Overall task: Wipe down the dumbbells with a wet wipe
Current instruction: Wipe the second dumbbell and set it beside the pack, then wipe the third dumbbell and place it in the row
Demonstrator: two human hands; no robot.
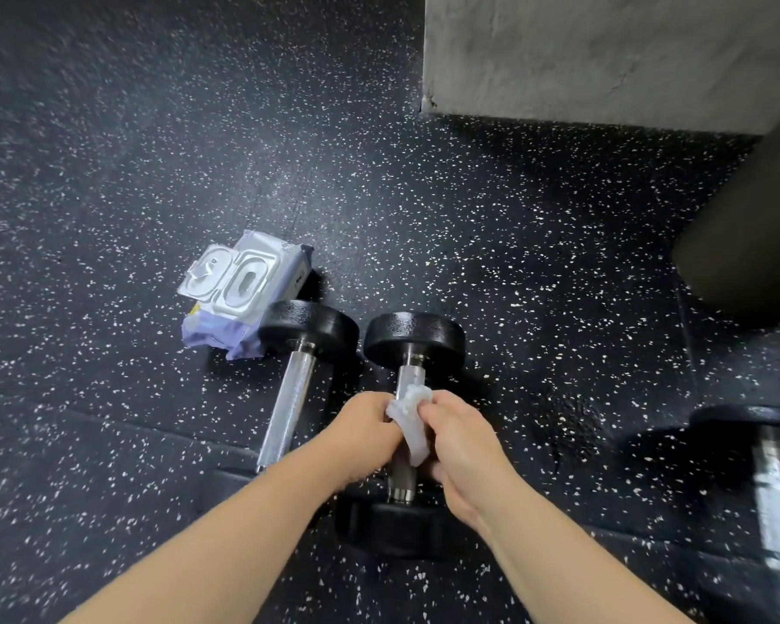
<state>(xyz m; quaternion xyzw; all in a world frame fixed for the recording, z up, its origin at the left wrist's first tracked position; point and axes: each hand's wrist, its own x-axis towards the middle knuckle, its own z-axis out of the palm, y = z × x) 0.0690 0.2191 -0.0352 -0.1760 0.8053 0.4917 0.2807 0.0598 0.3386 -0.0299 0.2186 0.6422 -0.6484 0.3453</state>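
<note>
Two black dumbbells with knurled steel handles lie side by side on the speckled rubber floor. The left dumbbell (pixel 291 398) is untouched; my left forearm hides its near end. Over the handle of the right dumbbell (pixel 413 342) my left hand (pixel 368 430) and my right hand (pixel 462 448) both pinch a crumpled white wet wipe (pixel 410 416), which hangs down against the handle. Its near head (pixel 392 524) shows below my hands.
A wet wipe pack (pixel 239 292) with its lid flipped open lies just left of the far dumbbell heads. A third dumbbell (pixel 766 488) lies at the right edge. A concrete block (pixel 604 51) stands behind, with a dark object (pixel 748 245) at right.
</note>
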